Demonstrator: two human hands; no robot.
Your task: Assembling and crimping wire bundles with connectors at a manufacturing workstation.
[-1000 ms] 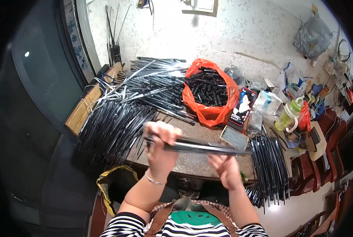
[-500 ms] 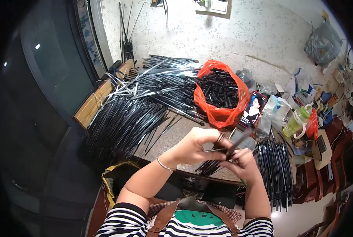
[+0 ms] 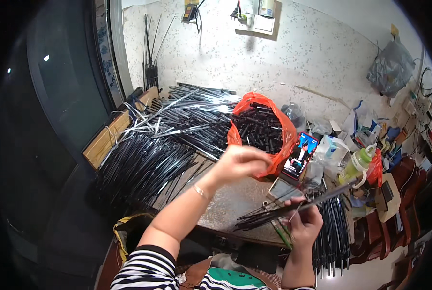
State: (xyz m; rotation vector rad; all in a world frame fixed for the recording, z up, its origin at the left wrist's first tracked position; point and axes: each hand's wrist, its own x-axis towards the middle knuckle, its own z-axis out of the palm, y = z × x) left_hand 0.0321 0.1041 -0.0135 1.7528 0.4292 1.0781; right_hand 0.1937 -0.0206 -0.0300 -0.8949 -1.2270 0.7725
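My right hand (image 3: 304, 226) is closed around an umbrella frame (image 3: 269, 215), a bundle of thin black ribs. Its ribs splay toward the left over the table edge, and a grey shaft slants up to the right. My left hand (image 3: 245, 164) is raised over the table, in front of a red plastic bag (image 3: 289, 133); motion smears its fingers, so I cannot make out whether they hold anything. Short black tubular parts (image 3: 259, 126) fill the bag. Below the frame, by my right hand, lies a green-handled tool (image 3: 283, 235).
Dark rods (image 3: 143, 166) pile up on the left, with shiny metal shafts (image 3: 196, 113) behind. Finished-looking bundles (image 3: 333, 232) hang over the right edge. A lit phone (image 3: 300, 154), a green bottle (image 3: 358, 163) and clutter stand at the right. A wooden board (image 3: 107, 140) borders the left.
My left hand has come away from the frame and moved up toward the red bag. My right hand has shifted lower with the frame, whose ribs now show more fully. The view has tilted slightly.
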